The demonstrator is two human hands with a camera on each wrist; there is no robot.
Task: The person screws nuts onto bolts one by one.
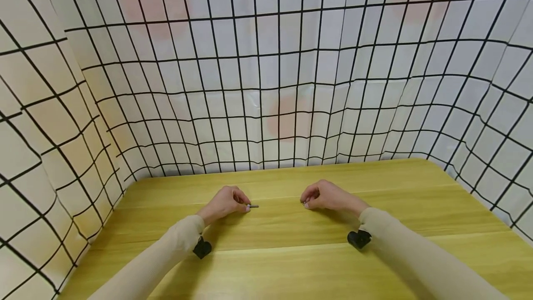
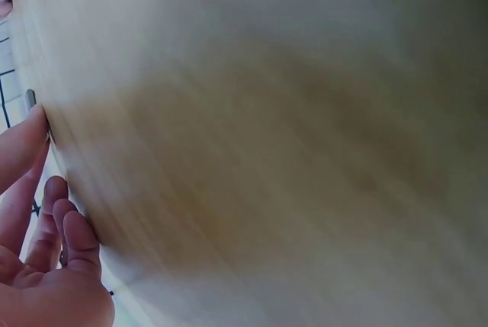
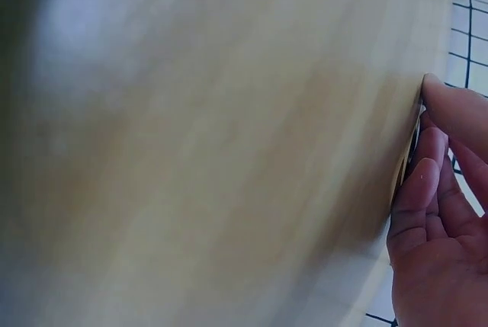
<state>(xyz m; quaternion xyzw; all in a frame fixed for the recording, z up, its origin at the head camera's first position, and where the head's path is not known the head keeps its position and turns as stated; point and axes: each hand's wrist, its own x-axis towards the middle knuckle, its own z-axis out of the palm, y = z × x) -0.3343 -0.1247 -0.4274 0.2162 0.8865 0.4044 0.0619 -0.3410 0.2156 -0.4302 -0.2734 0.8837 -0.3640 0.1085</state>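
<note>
Pinching a slim metal rod [image 1: 254,206] in the left hand [image 1: 226,203] and a small shiny piece [image 1: 304,203], mostly hidden, in the right hand [image 1: 326,195], over the wooden tabletop's [image 1: 275,267] far part — apparently mid-handling, next likely calling for steady pinches.

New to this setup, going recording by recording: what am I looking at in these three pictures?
No machine here: a person works bare-handed. The wide picture comes from a head-worn camera looking forward and down; the other two come from cameras on each wrist, seen here as black devices. Below is a wooden table, with a white, black-gridded backdrop behind. The left hand pinches a thin metal pin; whether the pin touches the table is unclear. The right hand pinches a small piece, mostly hidden by the fingers, so I can't say what it is.
</note>
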